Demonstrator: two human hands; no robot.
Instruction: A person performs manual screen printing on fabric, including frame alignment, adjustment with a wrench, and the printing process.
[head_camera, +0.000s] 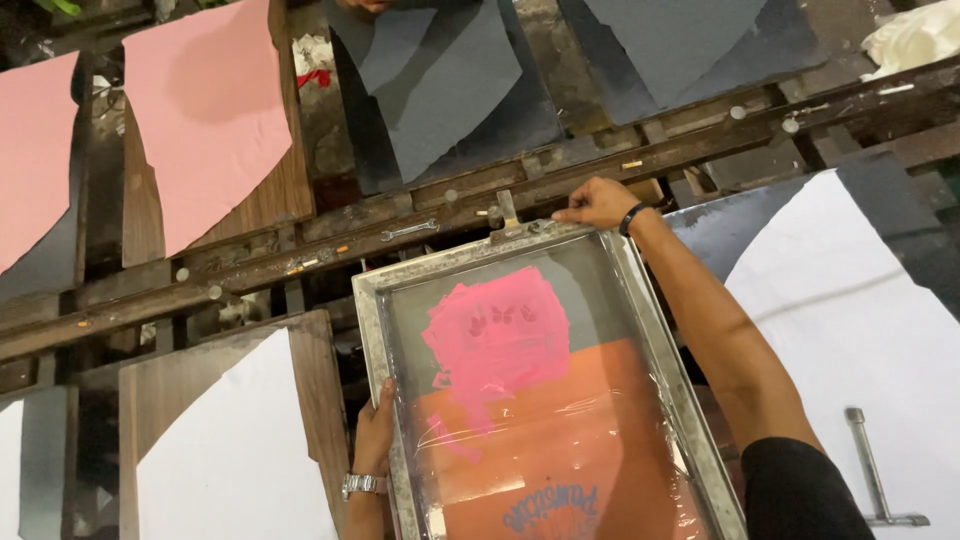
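Note:
A metal-framed printing screen (372, 330) lies tilted in front of me, its mesh smeared with pink ink (500, 335) above an orange taped area. My left hand (374, 432), with a metal wristwatch, grips the frame's left side rail. At the frame's far top edge, my right hand (596, 203), with a dark wristband, holds the rim near a metal bracket (508, 212) on the wooden rail.
White fabric pieces lie on boards at left (235, 450) and right (860, 320). Pink fabric pieces (200, 110) and dark grey ones (440, 80) lie across the rail. A spanner (408, 231) rests on the rail, a metal T-handle tool (872, 470) on the right fabric.

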